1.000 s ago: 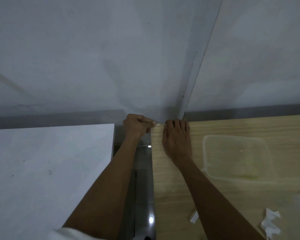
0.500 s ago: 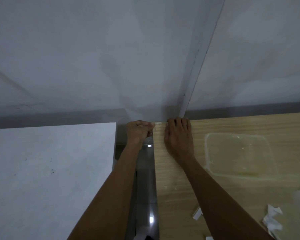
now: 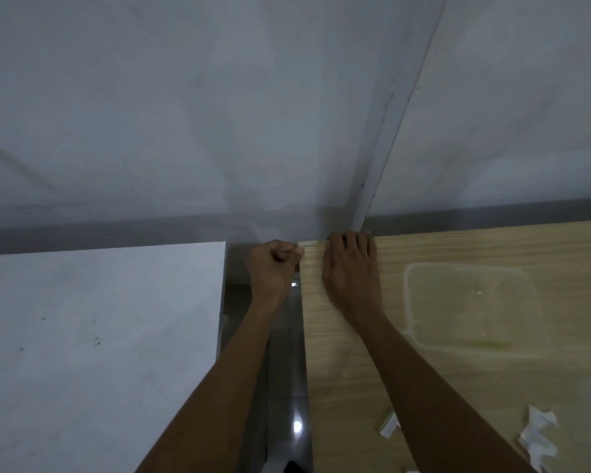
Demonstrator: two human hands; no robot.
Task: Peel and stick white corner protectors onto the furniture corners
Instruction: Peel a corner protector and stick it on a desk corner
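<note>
A person's two bare arms reach away from the camera toward the far left corner of a light wood-grain surface [image 3: 458, 387] that fills the right side of the scene. A white corner protector [image 3: 307, 243] sits on that far corner, right against the pale wall behind it; only a small pale strip of it shows between the two hands.

The left hand [image 3: 274, 268] is curled into a loose fist beside the left edge of the wooden surface, its thumb and bent fingers pressed against the side of the corner protector. Whether it pinches the protector or only pushes on it cannot be told. The right hand [image 3: 350, 268] lies palm down on the wood, fingers released and spread flat, with the fingertips at the far edge just right of the protector.

To the right of the right hand, a clear plastic container [image 3: 471, 308] rests on the wood, well apart from the corner. Near the camera, beside the right forearm, a small white strip [image 3: 388, 425] lies on the wood, and further right is a crumpled scrap of white backing paper [image 3: 538, 438].

On the left side is a white surface [image 3: 93, 353], separated from the wooden one by a narrow gap where a glossy floor [image 3: 287, 387] shows below. The left forearm passes over this gap.
</note>
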